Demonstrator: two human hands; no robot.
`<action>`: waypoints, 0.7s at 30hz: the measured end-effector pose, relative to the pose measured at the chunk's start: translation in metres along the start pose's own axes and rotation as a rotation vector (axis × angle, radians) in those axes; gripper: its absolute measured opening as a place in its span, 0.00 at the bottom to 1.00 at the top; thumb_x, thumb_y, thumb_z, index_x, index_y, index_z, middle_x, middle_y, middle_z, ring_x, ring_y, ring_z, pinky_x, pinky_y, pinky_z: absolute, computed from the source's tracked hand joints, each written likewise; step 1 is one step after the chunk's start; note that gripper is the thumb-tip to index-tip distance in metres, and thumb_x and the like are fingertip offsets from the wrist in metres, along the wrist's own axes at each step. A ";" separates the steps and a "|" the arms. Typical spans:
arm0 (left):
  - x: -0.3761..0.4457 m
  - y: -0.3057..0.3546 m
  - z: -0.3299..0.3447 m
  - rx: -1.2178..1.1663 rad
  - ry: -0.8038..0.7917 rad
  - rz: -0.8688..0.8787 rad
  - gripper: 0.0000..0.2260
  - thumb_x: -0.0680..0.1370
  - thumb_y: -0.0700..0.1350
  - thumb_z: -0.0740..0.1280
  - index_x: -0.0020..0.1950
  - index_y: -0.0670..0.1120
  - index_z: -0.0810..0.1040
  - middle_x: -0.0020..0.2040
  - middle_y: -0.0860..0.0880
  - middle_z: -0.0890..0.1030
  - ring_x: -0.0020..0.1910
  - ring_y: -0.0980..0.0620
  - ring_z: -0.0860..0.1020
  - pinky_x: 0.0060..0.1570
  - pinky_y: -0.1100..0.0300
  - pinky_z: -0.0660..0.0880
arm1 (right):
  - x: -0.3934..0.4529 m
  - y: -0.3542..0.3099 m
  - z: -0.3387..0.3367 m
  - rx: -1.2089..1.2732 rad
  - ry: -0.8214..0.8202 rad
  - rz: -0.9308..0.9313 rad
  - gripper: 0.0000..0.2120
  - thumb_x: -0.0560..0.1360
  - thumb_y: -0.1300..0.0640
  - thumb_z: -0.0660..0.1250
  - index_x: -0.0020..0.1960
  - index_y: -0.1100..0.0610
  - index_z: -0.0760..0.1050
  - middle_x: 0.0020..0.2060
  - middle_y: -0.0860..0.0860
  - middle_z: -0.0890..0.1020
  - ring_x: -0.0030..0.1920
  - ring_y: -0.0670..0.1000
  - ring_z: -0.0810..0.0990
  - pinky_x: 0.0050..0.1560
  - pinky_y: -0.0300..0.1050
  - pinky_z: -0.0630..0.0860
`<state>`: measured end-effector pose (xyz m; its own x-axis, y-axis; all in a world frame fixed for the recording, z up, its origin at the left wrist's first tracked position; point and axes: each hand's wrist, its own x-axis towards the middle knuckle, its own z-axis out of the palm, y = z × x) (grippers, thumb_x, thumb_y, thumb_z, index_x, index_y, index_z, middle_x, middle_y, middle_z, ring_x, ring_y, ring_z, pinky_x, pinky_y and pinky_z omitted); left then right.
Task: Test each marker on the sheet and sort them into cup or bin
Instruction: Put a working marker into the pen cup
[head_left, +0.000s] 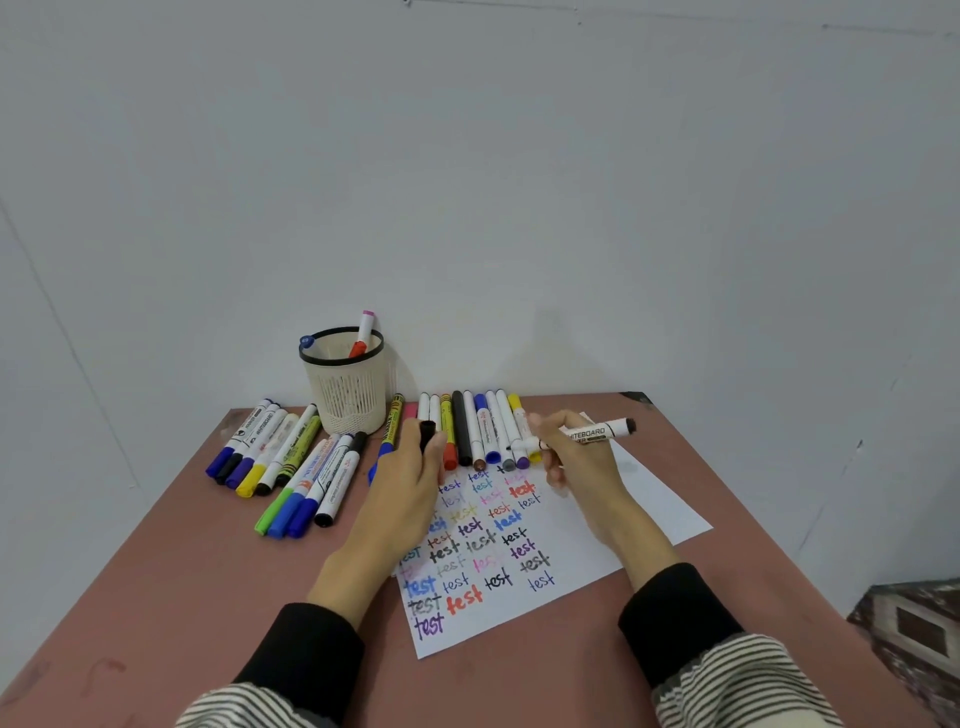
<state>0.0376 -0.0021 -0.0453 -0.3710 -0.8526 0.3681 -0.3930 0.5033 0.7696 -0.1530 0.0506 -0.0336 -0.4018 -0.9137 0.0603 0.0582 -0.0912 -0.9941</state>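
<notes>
The right hand (574, 454) grips a white whiteboard marker (587, 435), uncapped, its tip pointing toward nine o'clock just above the sheet (571, 545), while the left hand (410, 483) pinches the black cap (427, 434) and rests on the sheet's nine o'clock edge. At twelve o'clock from both hands a row of markers (478, 431) lies along the sheet's top. Out at ten o'clock on the desk (208, 571) stands the mesh cup (347, 384) holding two markers, with a loose heap of markers (280, 462) beside it.
</notes>
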 end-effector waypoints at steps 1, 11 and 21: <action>-0.002 0.001 0.001 0.009 -0.005 -0.012 0.12 0.83 0.56 0.52 0.47 0.50 0.66 0.38 0.40 0.77 0.33 0.49 0.71 0.35 0.52 0.69 | -0.002 0.002 -0.002 -0.023 -0.004 -0.007 0.11 0.78 0.56 0.67 0.38 0.56 0.74 0.27 0.51 0.73 0.24 0.46 0.66 0.25 0.37 0.62; -0.007 -0.009 0.004 0.167 -0.039 -0.065 0.15 0.82 0.60 0.52 0.48 0.50 0.67 0.36 0.48 0.79 0.33 0.52 0.76 0.34 0.54 0.72 | -0.016 0.013 -0.003 -0.341 -0.011 -0.077 0.19 0.76 0.56 0.70 0.30 0.59 0.70 0.21 0.48 0.72 0.22 0.46 0.69 0.27 0.37 0.71; -0.005 -0.012 0.005 0.203 -0.045 -0.069 0.15 0.81 0.61 0.51 0.46 0.51 0.67 0.36 0.47 0.80 0.33 0.50 0.78 0.38 0.47 0.77 | -0.016 0.019 -0.002 -0.376 -0.031 -0.086 0.18 0.77 0.59 0.68 0.32 0.64 0.69 0.26 0.53 0.70 0.25 0.48 0.68 0.26 0.34 0.66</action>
<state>0.0398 -0.0031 -0.0587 -0.3724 -0.8813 0.2909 -0.5789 0.4655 0.6694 -0.1471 0.0638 -0.0536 -0.3621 -0.9213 0.1418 -0.3157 -0.0219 -0.9486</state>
